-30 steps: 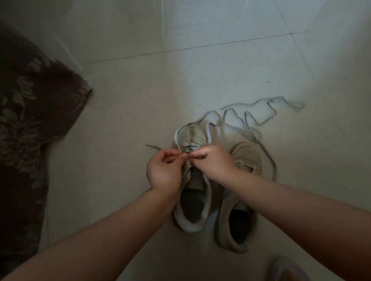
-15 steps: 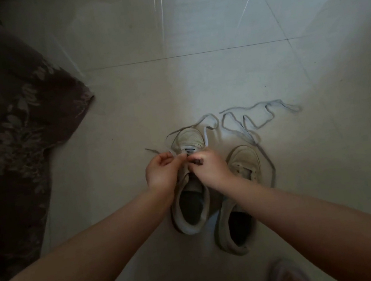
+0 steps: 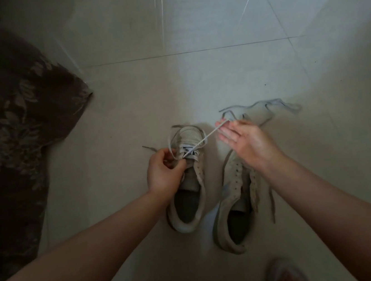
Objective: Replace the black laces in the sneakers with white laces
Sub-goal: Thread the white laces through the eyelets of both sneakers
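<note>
The left hand (image 3: 165, 170) pinches the left sneaker (image 3: 188, 175) on the floor at its eyelets, while the right hand (image 3: 242, 138), fingers loosely extended, draws the white lace (image 3: 205, 137) taut. Pulling too hard could yank the far end through, and the lace could slip from those loose fingers.

This looks like a room in a home, dimly lit. The floor (image 3: 195, 79) is laid with large, glossy pale-grey tiles with thin grout lines, and daylight streaks reflect off them toward twelve o'clock. At nine o'clock a dark brown fabric with a faded leaf pattern (image 3: 7, 132) drapes down onto the tiles, like a bedspread or a sofa cover; which one cannot be told. A pair of worn off-white low sneakers (image 3: 234, 205) sits straight on the floor at the centre, and at five o'clock a pale house slipper with a foot in it (image 3: 286, 277) shows.
</note>
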